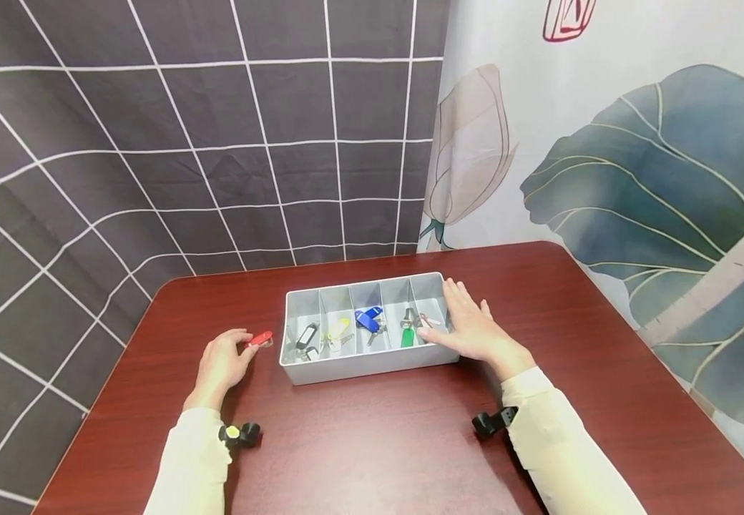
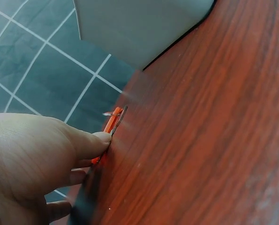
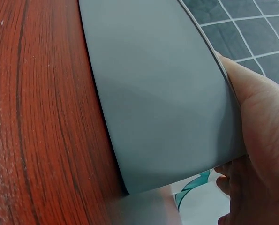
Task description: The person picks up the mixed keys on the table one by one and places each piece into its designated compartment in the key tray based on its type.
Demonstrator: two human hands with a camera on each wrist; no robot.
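Note:
My left hand (image 1: 220,363) pinches a red key tag (image 1: 260,339) between thumb and fingertips, left of the tray, low over the table. In the left wrist view a metal key (image 2: 120,118) and a split ring show against the tag. The grey divided tray (image 1: 372,365) stands at the middle of the table. My right hand (image 1: 475,325) grips its right end, thumb over the rim and fingers along the outside. Inside the tray lie black-edged tags (image 1: 306,336), a yellow tag (image 1: 338,329), blue tags (image 1: 368,319) and a green tag (image 1: 407,336), with keys.
The rightmost compartment holds a small metal item (image 1: 429,320), partly hidden by my thumb. A dark red wooden table (image 1: 353,443) carries everything. Behind it hang a grey checked curtain (image 1: 217,179) and a white curtain with leaf prints (image 1: 475,43).

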